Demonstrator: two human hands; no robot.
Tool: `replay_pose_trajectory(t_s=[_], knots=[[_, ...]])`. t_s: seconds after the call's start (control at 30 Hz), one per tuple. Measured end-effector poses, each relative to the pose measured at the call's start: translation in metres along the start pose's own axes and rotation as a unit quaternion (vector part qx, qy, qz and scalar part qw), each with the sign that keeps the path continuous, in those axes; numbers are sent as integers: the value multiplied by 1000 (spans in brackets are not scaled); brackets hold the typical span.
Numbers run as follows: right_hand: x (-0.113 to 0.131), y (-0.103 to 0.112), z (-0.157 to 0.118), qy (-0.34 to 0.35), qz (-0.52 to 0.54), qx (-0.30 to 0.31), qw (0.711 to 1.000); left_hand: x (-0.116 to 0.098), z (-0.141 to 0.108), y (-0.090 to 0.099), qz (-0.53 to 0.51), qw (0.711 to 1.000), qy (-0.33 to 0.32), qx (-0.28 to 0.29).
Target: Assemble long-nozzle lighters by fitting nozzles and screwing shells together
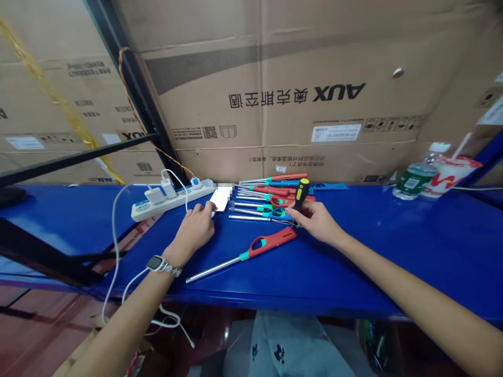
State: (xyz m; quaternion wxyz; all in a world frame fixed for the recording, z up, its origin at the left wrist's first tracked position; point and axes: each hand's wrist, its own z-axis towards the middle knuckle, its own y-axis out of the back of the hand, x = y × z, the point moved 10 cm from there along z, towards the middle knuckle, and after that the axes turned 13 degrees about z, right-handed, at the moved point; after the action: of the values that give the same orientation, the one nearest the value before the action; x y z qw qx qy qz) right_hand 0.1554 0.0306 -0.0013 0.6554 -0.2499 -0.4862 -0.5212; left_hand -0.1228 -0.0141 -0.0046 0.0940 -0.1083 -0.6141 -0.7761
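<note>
A screwdriver (302, 193) with a black and yellow handle stands nearly upright in my right hand (317, 222), its tip low by the end of a red gas lighter (271, 243). That long-barrelled lighter lies alone on the blue surface, its metal tube pointing left toward me. Behind it, several more red, green and blue gas lighters (271, 201) lie side by side. My left hand (198, 225) has its curled fingers at the near edge of a phone (221, 199) with a bright white screen; the fingertips are partly hidden. A white cable (186, 193) runs behind this hand.
A white power strip (176, 201) with plugged-in chargers lies at left beside a black metal post (145, 99). Large cardboard boxes (275, 68) form the back. At right stand a plastic bottle (414, 173) and a red-and-white cup (450, 173). White cable hangs over the shelf's front edge.
</note>
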Motion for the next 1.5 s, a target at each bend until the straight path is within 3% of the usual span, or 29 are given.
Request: replay_pose_trajectory(t_s=[0.3, 0.57, 0.93, 1.27, 1.5], knots=[[-1, 2, -1, -4, -6, -9, 1000, 7, 22, -11, -4, 1000, 2, -18], [-1, 0, -2, -9, 12, -6, 1000, 18, 10, -1, -63, 997, 7, -52], [-1, -1, -2, -9, 11, -11, 1000, 15, 20, -14, -18, 1000, -4, 0], [1, -3, -2, 9, 24, -6, 1000, 30, 22, -11, -60, 997, 4, -37], [0, -3, -2, 10, 15, -9, 1000, 25, 40, -23, -56, 998, -9, -13]])
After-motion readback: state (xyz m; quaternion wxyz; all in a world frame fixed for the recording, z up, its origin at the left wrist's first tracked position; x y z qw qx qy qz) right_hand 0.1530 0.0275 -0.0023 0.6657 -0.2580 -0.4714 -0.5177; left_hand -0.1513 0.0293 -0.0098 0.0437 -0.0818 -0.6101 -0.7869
